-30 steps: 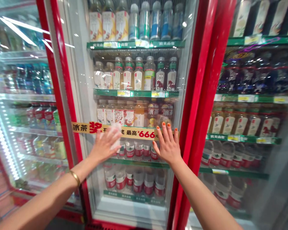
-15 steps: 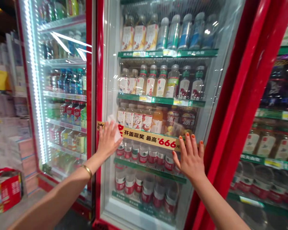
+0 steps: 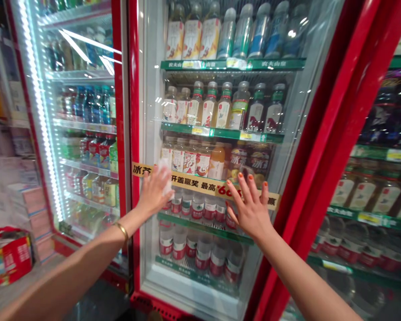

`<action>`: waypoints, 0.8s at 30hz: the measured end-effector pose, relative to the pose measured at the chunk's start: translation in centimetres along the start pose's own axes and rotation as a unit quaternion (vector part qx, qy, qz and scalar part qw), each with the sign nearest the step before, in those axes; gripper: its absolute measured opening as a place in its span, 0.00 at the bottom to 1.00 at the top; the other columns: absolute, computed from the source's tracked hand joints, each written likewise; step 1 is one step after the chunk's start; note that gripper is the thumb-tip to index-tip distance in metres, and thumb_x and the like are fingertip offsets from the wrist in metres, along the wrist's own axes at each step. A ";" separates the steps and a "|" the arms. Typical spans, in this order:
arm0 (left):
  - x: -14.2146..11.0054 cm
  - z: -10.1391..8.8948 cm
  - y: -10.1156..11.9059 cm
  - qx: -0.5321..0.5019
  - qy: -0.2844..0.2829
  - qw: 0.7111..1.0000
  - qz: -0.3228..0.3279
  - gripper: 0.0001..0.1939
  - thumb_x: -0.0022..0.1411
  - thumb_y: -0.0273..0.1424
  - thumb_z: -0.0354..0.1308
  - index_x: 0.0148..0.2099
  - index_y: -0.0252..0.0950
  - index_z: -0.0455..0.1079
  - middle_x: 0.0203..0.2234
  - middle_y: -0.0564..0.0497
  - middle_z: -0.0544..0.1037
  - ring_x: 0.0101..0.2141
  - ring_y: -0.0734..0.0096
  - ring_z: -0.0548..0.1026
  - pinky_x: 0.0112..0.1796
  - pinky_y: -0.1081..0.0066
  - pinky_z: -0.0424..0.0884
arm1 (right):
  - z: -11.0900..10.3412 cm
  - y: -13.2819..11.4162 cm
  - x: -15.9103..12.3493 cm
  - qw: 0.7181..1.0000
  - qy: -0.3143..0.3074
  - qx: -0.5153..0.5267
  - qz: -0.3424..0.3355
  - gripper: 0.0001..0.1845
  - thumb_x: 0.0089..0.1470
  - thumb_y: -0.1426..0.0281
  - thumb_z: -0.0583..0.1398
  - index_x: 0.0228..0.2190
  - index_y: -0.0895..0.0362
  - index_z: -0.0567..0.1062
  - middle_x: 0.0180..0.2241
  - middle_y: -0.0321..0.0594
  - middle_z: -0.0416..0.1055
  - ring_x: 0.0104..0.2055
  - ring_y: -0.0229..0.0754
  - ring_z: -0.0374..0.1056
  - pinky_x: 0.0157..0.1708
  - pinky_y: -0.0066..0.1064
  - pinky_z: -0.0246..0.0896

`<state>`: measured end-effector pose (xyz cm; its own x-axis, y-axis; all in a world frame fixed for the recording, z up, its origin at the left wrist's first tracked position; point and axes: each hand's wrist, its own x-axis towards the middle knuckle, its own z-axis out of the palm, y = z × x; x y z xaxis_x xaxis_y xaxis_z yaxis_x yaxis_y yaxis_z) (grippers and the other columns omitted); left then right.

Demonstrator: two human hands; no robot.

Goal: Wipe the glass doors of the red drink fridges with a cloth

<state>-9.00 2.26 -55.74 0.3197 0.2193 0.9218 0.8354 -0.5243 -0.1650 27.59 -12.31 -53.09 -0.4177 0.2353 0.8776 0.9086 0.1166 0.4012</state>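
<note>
My left hand (image 3: 154, 191), with a gold bangle (image 3: 121, 232) on its wrist, presses a white tissue (image 3: 166, 167) to the glass door (image 3: 147, 249) of a red-framed drinks fridge. The tissue shows past my fingers and is smeared by motion. Across the glass runs a beige advertising strip (image 3: 200, 183) with black and red print. My right hand (image 3: 251, 211) lies with fingers spread over the right part of that strip and holds nothing. It covers some of the red digits. Behind the glass, bottles (image 3: 211, 104) stand in rows on green-edged shelves.
On the left stands another lit drinks fridge (image 3: 116, 89), with stacked boxes (image 3: 36, 200) beside it. A red bag (image 3: 15, 256) rests on the floor at the lower left. More shelves of bottles (image 3: 364, 196) are behind the red frame (image 3: 324, 147) on the right.
My left hand and the tissue have moved right along the strip, uncovering its left-end characters. My right hand has slid left over the red digits. The view has shifted slightly.
</note>
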 end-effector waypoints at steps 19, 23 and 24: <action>7.2 -0.6 0.2 -0.029 0.084 0.990 -0.113 0.41 0.80 0.46 0.45 0.84 0.47 0.31 0.82 0.46 0.36 0.81 0.53 0.31 0.78 0.39 0.34 | 3.6 -4.5 8.6 0.992 -0.072 0.061 -0.081 0.42 0.74 0.59 0.56 0.80 0.47 0.45 0.81 0.41 0.44 0.84 0.61 0.36 0.79 0.75 0.28; 6.7 -0.7 4.2 -0.004 0.023 0.998 0.051 0.41 0.80 0.43 0.48 0.84 0.49 0.31 0.82 0.50 0.41 0.81 0.59 0.32 0.79 0.45 0.36 | 3.5 -4.5 8.7 0.992 -0.068 0.071 -0.084 0.41 0.73 0.58 0.56 0.79 0.48 0.48 0.81 0.41 0.45 0.84 0.60 0.38 0.80 0.73 0.30; 5.2 -0.6 4.4 0.002 0.003 0.997 0.083 0.41 0.79 0.43 0.48 0.84 0.50 0.32 0.82 0.51 0.44 0.81 0.60 0.33 0.79 0.46 0.36 | 3.3 -4.3 8.6 0.991 -0.067 0.073 -0.087 0.40 0.73 0.59 0.56 0.79 0.48 0.50 0.81 0.40 0.46 0.84 0.59 0.39 0.80 0.72 0.30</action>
<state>-3.98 0.61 -51.49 0.4518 0.1247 0.8833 0.7730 -0.5490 -0.3179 20.09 -7.59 -48.13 -0.5739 0.3248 0.7518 0.8161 0.3026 0.4923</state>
